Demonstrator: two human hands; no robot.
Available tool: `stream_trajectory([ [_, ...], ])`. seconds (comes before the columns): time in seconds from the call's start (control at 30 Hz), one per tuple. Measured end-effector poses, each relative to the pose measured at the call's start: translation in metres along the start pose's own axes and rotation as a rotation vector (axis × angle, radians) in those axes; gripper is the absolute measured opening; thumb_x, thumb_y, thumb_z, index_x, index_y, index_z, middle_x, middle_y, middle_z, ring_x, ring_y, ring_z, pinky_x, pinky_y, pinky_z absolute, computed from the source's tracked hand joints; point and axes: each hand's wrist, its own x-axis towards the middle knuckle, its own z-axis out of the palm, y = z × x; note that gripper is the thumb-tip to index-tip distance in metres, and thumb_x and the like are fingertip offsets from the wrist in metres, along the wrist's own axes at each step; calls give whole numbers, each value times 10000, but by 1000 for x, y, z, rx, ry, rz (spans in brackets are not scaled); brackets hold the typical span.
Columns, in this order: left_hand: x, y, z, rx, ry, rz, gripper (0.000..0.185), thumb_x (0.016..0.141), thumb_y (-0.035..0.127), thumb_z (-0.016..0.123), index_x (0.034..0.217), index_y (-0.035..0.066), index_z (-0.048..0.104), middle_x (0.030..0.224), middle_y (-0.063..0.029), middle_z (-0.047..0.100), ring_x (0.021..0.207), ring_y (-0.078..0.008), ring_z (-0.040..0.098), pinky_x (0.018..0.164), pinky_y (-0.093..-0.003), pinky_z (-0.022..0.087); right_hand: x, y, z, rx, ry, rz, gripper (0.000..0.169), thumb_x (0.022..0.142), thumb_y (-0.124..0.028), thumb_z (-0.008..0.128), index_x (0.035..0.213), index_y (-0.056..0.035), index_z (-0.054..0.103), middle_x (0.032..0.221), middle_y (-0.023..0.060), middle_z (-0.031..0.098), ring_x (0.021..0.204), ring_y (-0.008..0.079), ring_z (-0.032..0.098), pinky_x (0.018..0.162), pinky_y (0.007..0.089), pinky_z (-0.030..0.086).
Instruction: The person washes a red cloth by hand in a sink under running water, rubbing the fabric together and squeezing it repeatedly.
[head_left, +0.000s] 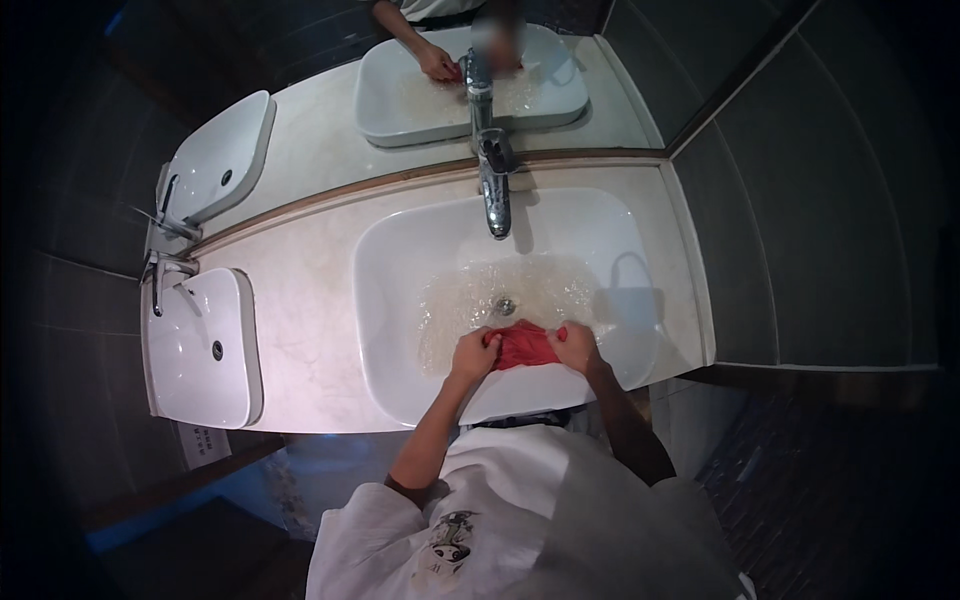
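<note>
A red cloth (523, 346) is stretched between my two hands over the near part of a white ceramic washbasin (390, 247). My left hand (475, 355) grips its left end, thumb on top. The right end is bunched in my right hand (576, 348), with a bit of red showing above the fingers. Shallow rippling water (457, 300) covers the basin floor around a metal drain (504, 306). Above the basin's far side reaches a chrome faucet (496, 195); I cannot make out a stream from its spout.
Left along the pale countertop (307, 315) is a second white washbasin (202, 360) with its own chrome faucet (159, 281). Behind the counter, a mirror (315, 135) reflects both basins and my arm. A dark tiled wall (765, 225) borders the right side.
</note>
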Motion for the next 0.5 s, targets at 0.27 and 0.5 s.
stream_trajectory([
  [0.27,-31,6,-67,-79,145,-91,186,851,173,600,900,-3,635,757,-194,635,718,-377,607,655,-399,478,8,-33,-12,143,-81,-66,394,766,-332,708,676,13,539,627,190,550,574,294,539,570,371,442],
  [0.5,-42,25,-110,84,244,99,208,778,158,719,817,-2,592,722,-122,636,670,-181,609,640,-313,478,2,-54,-44,491,-63,-31,310,791,-237,718,718,-22,506,628,35,545,617,87,483,555,275,419],
])
